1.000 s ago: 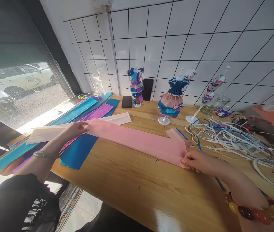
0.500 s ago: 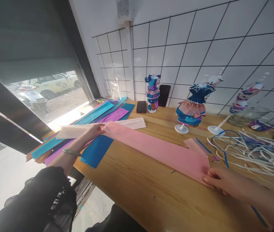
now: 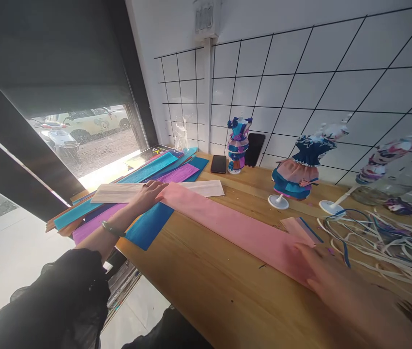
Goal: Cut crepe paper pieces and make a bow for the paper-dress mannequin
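A long pink strip of crepe paper (image 3: 227, 218) lies slantwise across the wooden table. At its far left end, my left hand (image 3: 152, 193) has thumb and fingers closed on the paper's edge. My right hand (image 3: 316, 271) rests on the near right end, slightly blurred, its fingers stretched out and the thumb apart. A small folded pink piece with a blue edge (image 3: 302, 230) lies just beyond that hand. Under and beside my left hand are a pale cream strip (image 3: 206, 188), a dark blue sheet (image 3: 149, 228) and a purple sheet (image 3: 178, 173).
Small dress forms in paper outfits stand along the back, including a blue-and-pink one (image 3: 296, 167). A phone (image 3: 218, 164) lies near the gridded wall. Tangled white and blue strips (image 3: 380, 247) spread at right, before a glass jar (image 3: 383, 189). The window is at left.
My right hand has gone from pinching the strip's corner to lying spread over its end. My left hand has flattened somewhat at the other end. The view has shifted slightly.
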The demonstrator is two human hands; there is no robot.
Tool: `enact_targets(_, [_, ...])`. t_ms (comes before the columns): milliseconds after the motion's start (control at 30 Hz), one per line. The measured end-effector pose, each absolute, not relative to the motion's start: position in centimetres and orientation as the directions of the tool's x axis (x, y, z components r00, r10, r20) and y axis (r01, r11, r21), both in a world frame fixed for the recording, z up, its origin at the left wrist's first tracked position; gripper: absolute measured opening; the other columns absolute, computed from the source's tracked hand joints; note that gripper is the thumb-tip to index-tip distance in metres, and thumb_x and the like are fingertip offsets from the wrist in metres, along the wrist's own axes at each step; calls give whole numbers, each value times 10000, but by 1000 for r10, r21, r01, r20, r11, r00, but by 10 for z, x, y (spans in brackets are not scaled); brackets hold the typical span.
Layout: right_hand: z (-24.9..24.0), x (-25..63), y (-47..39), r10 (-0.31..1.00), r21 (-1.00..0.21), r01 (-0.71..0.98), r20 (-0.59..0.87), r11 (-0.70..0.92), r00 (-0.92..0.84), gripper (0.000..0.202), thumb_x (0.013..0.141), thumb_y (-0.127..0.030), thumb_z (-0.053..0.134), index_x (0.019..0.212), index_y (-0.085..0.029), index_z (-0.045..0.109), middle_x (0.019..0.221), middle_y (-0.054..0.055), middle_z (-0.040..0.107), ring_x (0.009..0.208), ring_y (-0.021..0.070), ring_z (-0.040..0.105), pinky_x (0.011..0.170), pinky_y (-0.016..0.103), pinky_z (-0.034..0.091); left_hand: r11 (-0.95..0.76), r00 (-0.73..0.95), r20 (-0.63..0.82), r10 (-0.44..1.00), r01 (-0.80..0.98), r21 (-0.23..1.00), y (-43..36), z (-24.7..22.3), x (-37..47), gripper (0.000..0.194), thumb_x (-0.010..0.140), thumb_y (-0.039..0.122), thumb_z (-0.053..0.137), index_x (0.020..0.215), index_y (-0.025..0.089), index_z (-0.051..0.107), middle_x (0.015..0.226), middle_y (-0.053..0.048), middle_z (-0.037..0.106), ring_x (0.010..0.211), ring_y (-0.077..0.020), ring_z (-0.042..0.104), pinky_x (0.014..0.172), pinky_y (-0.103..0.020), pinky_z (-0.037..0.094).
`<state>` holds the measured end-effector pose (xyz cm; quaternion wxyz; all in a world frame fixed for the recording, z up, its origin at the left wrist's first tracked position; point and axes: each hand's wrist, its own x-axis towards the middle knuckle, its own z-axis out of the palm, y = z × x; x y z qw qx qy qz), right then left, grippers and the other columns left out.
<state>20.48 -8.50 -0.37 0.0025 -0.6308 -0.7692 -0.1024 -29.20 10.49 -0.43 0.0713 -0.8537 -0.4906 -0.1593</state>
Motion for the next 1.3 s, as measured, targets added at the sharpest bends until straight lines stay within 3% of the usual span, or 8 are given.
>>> enact_targets(133, [-1,170,-94,938,209,929,103,305,-331,701,668,72,400,1292,-245,432,918,67,601,718,162,622,590,246,412,-583,556,365,747,811,-42,106,-10,-290,457,856,254,447,1311,247,400,1224,-88,514,1173,-257,397,955,-436,365])
enact_targets(300, [0,150,-96,931,435,864,132,255,-341,827,607,107,446,1316,-317,419,760,25,563,538,147,578,473,238,382,-568,533,345,773,823,2,106,-14,-292,418,852,226,417,1267,235,459,1191,-85,546,1157,-247,428,942,-431,375])
enact_targets(633, [-13,137,-96,904,589,789,221,176,-367,855,662,61,494,1334,-446,344,690,-2,466,511,136,503,414,221,309,-455,396,326,858,882,126,96,-8,-285,444,859,325,385,1290,228,431,1275,-63,487,1173,-238,420,986,-390,326])
enact_targets(933, [-42,149,-87,882,610,768,233,196,-410,864,666,-19,547,1350,-473,277,660,-4,437,489,122,447,384,198,226,-301,264,278,924,949,97,92,-4,-286,443,869,346,410,1294,223,419,1297,-86,465,1216,-270,385,976,-424,345])
enact_targets(1067, [-44,150,-88,874,584,789,265,190,-407,871,664,-20,544,1355,-469,262,666,0,442,501,132,439,380,201,210,-247,213,331,920,967,64,78,8,-253,499,838,258,473,1318,151,386,1380,-166,348,1316,-343,222,1042,-518,221])
enact_targets(1167, [-39,146,-92,868,572,795,272,201,-416,827,660,-13,543,1337,-436,329,671,8,453,508,139,446,378,200,209,-448,415,325,850,894,30,44,20,-194,534,872,345,435,1344,115,339,1426,-176,287,1352,-302,167,1083,-453,197])
enact_targets(1300, [-31,137,-96,881,633,758,260,154,-396,760,696,-22,536,1334,-398,363,696,25,480,534,161,480,398,219,263,-844,825,180,536,524,113,-9,21,-118,699,867,564,320,1404,130,215,1465,-135,226,1373,-240,121,1111,-403,157])
